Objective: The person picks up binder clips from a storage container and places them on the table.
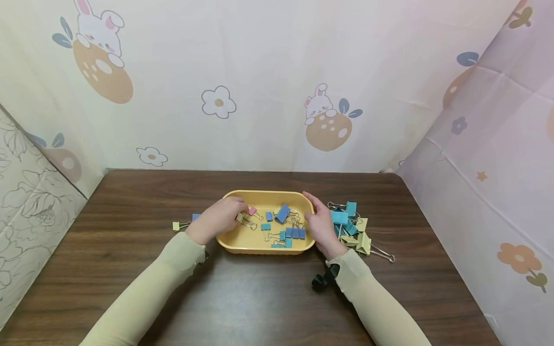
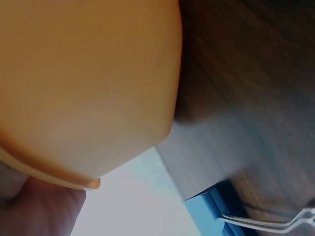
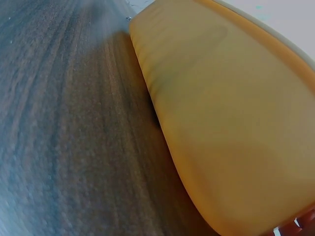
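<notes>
A yellow plastic tray (image 1: 266, 251) with a raised rim stands on the table, with small binder clips in blue, teal, pink and yellow-green inside. My left hand (image 1: 220, 216) reaches over its left end, fingers bent down into it. Its fingertips are right at a yellow-green binder clip (image 1: 240, 218), close to a pink binder clip (image 1: 253, 210); I cannot tell whether they pinch one. My right hand (image 1: 322, 225) grips the right end, thumb at the inner side and fingers along the outside. Both wrist views are mostly filled by the tray's outer wall (image 2: 93, 88).
Right of the tray lies a pile of larger teal binder clips (image 1: 339, 217) and pale yellow binder clips (image 1: 363, 242). Left of it are a small yellow binder clip (image 1: 176, 226) and a blue binder clip (image 1: 195, 216). A patterned curtain (image 1: 259, 57) hangs behind the table (image 1: 242, 298).
</notes>
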`<state>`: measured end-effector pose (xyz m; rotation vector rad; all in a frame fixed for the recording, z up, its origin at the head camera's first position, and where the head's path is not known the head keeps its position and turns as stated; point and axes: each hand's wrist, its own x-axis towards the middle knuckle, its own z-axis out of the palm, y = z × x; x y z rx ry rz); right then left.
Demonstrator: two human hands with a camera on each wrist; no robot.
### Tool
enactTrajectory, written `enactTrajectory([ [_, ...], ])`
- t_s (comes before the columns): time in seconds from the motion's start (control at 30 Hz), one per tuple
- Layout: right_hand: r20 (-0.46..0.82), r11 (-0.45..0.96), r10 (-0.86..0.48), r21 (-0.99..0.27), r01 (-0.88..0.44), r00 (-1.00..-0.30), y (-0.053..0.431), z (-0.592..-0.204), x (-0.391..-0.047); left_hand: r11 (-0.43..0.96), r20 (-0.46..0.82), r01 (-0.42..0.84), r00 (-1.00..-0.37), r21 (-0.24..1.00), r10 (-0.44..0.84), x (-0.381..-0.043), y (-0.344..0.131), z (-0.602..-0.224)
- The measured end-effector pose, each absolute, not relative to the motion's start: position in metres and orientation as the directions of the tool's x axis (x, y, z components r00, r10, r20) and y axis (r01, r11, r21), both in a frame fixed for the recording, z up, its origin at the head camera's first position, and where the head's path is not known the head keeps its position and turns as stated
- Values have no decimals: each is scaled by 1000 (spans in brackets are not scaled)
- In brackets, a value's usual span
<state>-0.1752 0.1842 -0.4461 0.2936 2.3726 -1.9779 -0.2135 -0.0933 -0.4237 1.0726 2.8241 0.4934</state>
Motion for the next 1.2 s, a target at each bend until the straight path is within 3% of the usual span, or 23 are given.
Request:
enactTrajectory([
  [0.4,-156,186,132,-966,179,-979,186,-447,-176,610,160,672,-716,419,679,-216,-101,-430],
  [0.73,-140,188,120,-969,161,-983,186,-448,-176,470,233,593,-749,654,620,-214,-111,-428],
  [1.2,-125,189,110,-971,144,-986,185,-448,-176,462,300,588,-775,664,556,-193,-150,-408],
])
